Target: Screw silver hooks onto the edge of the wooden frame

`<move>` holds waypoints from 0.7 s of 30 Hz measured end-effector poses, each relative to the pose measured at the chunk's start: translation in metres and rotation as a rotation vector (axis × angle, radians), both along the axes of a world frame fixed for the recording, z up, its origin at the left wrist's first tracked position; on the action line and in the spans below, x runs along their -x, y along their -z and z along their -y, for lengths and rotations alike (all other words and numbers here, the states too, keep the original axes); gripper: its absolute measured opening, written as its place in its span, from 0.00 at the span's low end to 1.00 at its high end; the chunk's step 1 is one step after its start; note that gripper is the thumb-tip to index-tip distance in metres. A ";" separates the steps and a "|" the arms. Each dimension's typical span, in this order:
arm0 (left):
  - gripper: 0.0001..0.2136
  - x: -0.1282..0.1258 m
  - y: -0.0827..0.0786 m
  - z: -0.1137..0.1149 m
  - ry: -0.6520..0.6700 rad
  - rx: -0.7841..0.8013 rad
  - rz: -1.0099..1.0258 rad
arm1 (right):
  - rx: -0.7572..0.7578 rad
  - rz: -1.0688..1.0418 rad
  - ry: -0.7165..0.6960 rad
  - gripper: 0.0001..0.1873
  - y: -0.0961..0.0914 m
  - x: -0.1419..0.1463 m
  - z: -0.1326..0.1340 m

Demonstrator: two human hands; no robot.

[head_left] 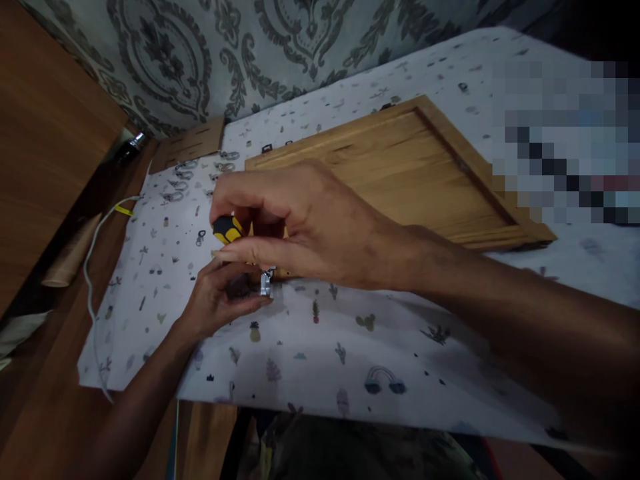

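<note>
My right hand (pixel 300 223) is closed around a screwdriver with a yellow and black handle (pixel 227 229), held near the corner of a wooden cabinet door (pixel 400 167) that lies flat on a patterned white sheet (pixel 325 347). Just below it, my left hand (pixel 220 303) pinches a small shiny metal fitting (pixel 265 283) against the near edge of the door. The screwdriver's shaft is hidden by my fingers.
Several metal hinges and small fittings (pixel 183 177) lie on the sheet at the back left, beside a small wooden piece (pixel 190 143). A white cable (pixel 95 253) runs along the sheet's left edge over a brown wooden surface. A patterned wall rises behind.
</note>
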State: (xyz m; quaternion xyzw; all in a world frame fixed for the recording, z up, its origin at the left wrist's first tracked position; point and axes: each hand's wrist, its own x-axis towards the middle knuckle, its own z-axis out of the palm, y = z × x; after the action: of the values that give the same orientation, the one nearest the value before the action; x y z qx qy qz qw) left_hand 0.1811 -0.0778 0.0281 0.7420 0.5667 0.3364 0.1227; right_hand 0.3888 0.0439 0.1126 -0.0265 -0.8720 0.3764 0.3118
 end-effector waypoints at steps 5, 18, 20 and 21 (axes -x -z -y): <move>0.18 0.003 0.004 0.000 -0.014 0.009 0.013 | 0.019 0.027 0.042 0.08 -0.002 -0.002 0.001; 0.16 -0.001 0.000 0.000 0.009 -0.004 -0.015 | -0.089 -0.028 0.072 0.06 0.001 -0.002 -0.001; 0.16 0.000 0.001 0.000 0.013 -0.003 -0.011 | -0.084 -0.007 0.085 0.06 0.000 -0.003 0.000; 0.16 0.000 0.001 0.000 0.017 -0.007 -0.011 | -0.075 -0.003 0.088 0.06 -0.001 -0.003 0.001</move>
State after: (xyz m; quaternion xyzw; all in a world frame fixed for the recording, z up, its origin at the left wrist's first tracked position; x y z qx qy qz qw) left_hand 0.1811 -0.0775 0.0273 0.7490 0.5600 0.3333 0.1196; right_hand 0.3922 0.0431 0.1137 -0.0525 -0.8832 0.3293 0.3299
